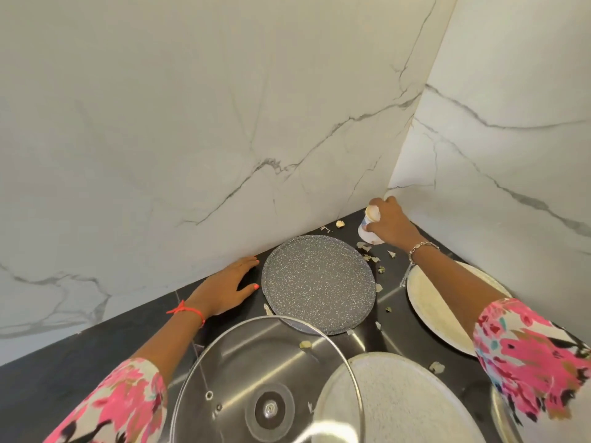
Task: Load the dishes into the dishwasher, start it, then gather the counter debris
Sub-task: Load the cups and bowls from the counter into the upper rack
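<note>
A speckled grey plate lies on the dark counter by the marble wall. My left hand rests flat on the counter just left of it, fingers straight, thumb near the plate's rim. In the far corner my right hand grips a small white cup tilted on its side. A cream plate lies under my right forearm. A white speckled plate and a glass lid sit in front. Pale peel scraps are scattered between the plates.
Marble walls close the counter at the back and right, meeting in a corner behind the cup. A metal rim shows at the lower right under my sleeve. The counter stretches bare toward the lower left.
</note>
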